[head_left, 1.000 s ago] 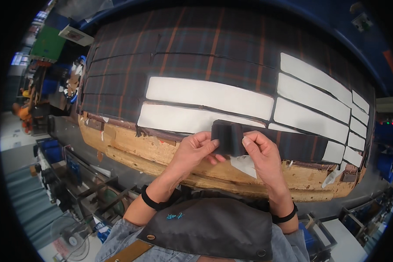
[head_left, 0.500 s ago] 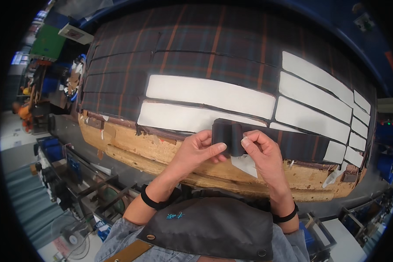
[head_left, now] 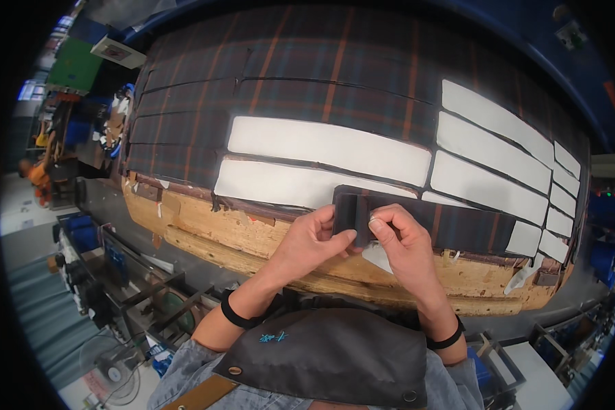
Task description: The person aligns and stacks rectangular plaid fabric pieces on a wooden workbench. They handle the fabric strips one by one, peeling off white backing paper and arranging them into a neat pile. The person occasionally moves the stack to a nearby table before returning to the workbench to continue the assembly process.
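A long dark plaid strip (head_left: 461, 224) lies along the near edge of the bench, its left end lifted between my hands. My left hand (head_left: 312, 242) grips that end, thumb in front and fingers behind. On the other side, my right hand (head_left: 404, 240) pinches the curled-over edge, thumb against fingertips. The turned part shows a plain black face (head_left: 348, 213). Below the strip, partly behind my right hand, a white piece (head_left: 379, 257) shows. Beyond my hands lie white rectangular panels (head_left: 328, 145) on dark plaid material (head_left: 287, 51).
The bench has a worn wooden front edge (head_left: 215, 236). More white panels (head_left: 492, 181) lie at the right, with a loose white scrap (head_left: 523, 275) hanging over the edge. A fan (head_left: 113, 372) stands at lower left. A person in orange (head_left: 39, 174) is far left.
My right hand has shifted slightly left with the curled edge, and more of the plaid face shows beside it. The white piece below is more covered. My left hand stays nearly in place.
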{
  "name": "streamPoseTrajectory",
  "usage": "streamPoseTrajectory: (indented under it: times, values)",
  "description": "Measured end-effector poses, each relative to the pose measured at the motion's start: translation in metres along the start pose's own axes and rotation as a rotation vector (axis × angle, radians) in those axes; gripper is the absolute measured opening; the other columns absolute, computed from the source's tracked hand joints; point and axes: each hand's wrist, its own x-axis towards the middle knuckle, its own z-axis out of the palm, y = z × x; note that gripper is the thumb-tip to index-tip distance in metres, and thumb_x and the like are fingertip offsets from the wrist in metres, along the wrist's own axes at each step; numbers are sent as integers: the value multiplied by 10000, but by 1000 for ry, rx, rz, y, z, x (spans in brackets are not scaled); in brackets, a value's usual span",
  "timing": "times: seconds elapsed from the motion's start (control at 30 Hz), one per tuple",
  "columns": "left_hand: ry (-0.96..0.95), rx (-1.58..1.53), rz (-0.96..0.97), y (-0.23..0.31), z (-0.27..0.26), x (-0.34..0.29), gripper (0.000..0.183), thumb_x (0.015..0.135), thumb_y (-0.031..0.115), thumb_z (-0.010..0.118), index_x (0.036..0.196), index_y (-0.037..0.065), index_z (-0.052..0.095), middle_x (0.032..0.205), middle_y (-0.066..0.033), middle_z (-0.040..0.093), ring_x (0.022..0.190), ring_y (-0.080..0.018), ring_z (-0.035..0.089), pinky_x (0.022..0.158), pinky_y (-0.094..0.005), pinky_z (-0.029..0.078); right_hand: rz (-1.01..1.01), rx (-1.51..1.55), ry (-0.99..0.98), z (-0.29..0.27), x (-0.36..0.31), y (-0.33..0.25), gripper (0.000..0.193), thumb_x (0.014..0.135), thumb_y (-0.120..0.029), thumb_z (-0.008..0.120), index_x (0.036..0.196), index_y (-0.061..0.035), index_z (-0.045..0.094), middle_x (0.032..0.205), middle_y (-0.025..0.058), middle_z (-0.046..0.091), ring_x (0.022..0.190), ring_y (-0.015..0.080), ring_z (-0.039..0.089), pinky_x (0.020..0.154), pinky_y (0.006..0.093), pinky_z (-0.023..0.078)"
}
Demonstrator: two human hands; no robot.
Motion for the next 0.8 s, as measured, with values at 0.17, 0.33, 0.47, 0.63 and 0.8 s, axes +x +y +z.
streamPoseTrajectory:
  times: [0.17, 0.33, 0.47, 0.63, 0.8]
  values:
    - [-40, -14, 44, -3, -4, 0, 325, 981, 127, 631, 1266, -18, 572, 1046, -93, 705, 948, -163, 704, 778, -264, 568, -12, -28, 4, 1, 0, 1, 136, 982, -128, 617, 946, 3, 622, 900, 40, 596, 809, 121, 537, 730, 260, 446]
    - [-16, 40, 71, -2, 1, 0, 281, 1005, 139, 594, 1233, -24, 594, 1045, -92, 706, 936, -167, 712, 762, -257, 569, -47, -97, 7, 5, 0, -1, 118, 976, -110, 617, 943, 3, 620, 908, 41, 595, 796, 120, 541, 713, 260, 452]
    - [-14, 59, 51, -8, -6, 3, 254, 1017, 134, 572, 1210, -26, 610, 1041, -91, 708, 908, -171, 722, 747, -248, 571, -24, -142, -4, 5, 0, -6, 111, 984, -88, 604, 931, 9, 607, 934, 17, 585, 814, 85, 530, 716, 237, 448]
    - [-10, 25, 33, -10, -7, 5, 248, 1022, 143, 565, 1189, -30, 626, 1031, -97, 713, 900, -177, 725, 746, -250, 578, 4, -112, 4, 6, 0, -6, 119, 986, -93, 602, 920, 6, 603, 927, 15, 581, 797, 82, 526, 708, 236, 444]
    - [-11, -28, -4, -10, -9, 6, 253, 1004, 140, 597, 1193, -26, 629, 1032, -97, 715, 902, -175, 723, 754, -254, 581, 2, -127, -2, 5, 1, -5, 122, 987, -99, 602, 924, 6, 608, 922, 17, 585, 793, 84, 528, 706, 237, 444]
